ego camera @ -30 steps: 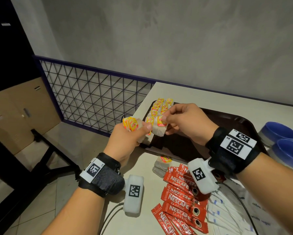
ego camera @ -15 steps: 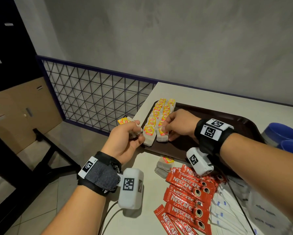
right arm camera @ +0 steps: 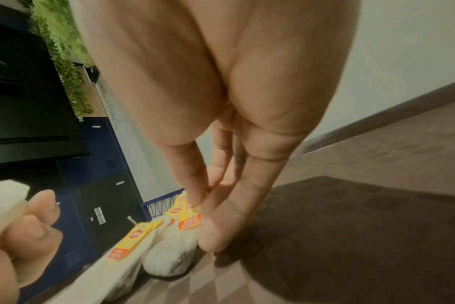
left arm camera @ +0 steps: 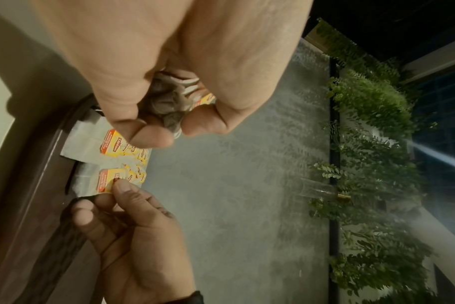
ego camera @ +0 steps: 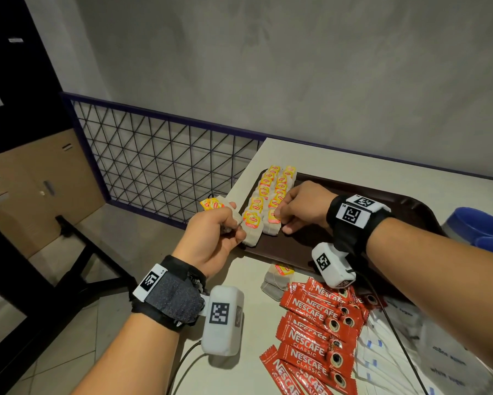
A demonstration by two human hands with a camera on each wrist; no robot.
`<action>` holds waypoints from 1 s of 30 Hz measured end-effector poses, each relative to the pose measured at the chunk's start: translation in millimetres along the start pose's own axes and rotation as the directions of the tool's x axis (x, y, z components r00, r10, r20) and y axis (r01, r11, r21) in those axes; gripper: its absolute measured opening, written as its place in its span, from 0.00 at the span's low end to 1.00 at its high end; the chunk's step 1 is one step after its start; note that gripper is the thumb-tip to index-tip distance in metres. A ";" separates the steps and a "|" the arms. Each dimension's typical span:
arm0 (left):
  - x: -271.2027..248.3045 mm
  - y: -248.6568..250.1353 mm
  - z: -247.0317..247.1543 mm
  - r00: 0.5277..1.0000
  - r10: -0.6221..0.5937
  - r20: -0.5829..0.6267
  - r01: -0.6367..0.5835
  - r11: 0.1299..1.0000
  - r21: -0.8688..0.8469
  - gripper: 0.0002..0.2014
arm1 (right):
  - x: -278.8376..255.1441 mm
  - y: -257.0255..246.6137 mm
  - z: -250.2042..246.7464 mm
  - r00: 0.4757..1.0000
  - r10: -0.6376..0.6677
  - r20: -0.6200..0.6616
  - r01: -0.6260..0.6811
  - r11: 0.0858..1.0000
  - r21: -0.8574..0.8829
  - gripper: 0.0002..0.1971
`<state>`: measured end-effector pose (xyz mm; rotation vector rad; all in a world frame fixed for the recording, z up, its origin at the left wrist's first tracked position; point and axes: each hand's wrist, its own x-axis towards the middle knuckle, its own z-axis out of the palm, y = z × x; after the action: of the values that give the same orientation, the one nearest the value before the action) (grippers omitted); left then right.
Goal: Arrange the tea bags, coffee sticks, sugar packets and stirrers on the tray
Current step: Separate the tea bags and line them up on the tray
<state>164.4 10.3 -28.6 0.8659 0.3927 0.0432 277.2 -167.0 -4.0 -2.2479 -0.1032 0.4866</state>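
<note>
The right hand (ego camera: 302, 205) pinches the yellow paper tag of the nearest tea bag (ego camera: 271, 223) in the right-hand row on the dark brown tray (ego camera: 410, 206), fingers (right arm camera: 195, 185) narrowed on it. That bag lies directly under them, long axis along the row, pointing toward the person. The left hand (ego camera: 211, 238), just beside the tray's near-left corner, grips a bunch of soft, crumpled tea bags (ego camera: 214, 203). Glossy red coffee sticks (ego camera: 316, 329) wait on the table (ego camera: 253, 323).
</note>
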 end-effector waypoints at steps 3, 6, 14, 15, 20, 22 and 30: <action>0.1 -0.5 0.4 1.000 0.001 -0.002 -0.001 1.000 0.008 0.16 | -0.5 -1.8 -1.2 1.000 -0.005 -0.009 0.005 1.000 0.010 0.06; 0.9 -0.6 0.2 1.000 0.003 -0.004 -0.003 1.000 0.009 0.16 | 2.6 -0.8 -1.8 0.995 -0.044 -0.086 0.042 0.999 -0.027 0.07; 3.5 -2.2 -1.5 1.000 0.007 0.006 -0.007 1.000 0.009 0.17 | 5.2 0.6 -5.5 0.989 -0.063 -0.130 0.062 0.998 -0.011 0.08; 3.8 -2.2 -1.9 1.000 0.008 0.006 -0.008 1.000 0.007 0.17 | 5.3 0.7 -5.2 0.990 -0.068 -0.126 0.066 0.998 -0.014 0.08; 4.5 -2.5 -2.0 1.000 0.019 -0.004 -0.019 1.000 0.011 0.18 | 7.0 1.1 -12.0 0.977 -0.059 -0.206 0.053 0.998 -0.034 0.06; 4.9 -2.9 -1.7 1.000 0.024 -0.011 -0.024 1.000 0.013 0.19 | 6.7 1.3 -17.6 0.973 -0.055 -0.223 0.043 0.997 -0.059 0.06; 5.0 -3.1 -2.0 1.000 0.017 0.024 -0.017 1.000 -0.013 0.18 | -4.2 1.3 -16.0 0.998 -0.028 -0.055 0.030 0.999 0.019 0.14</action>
<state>167.9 10.7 -33.6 0.8560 0.3624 0.0512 279.3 -180.2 5.8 -2.2358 -0.1026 0.4091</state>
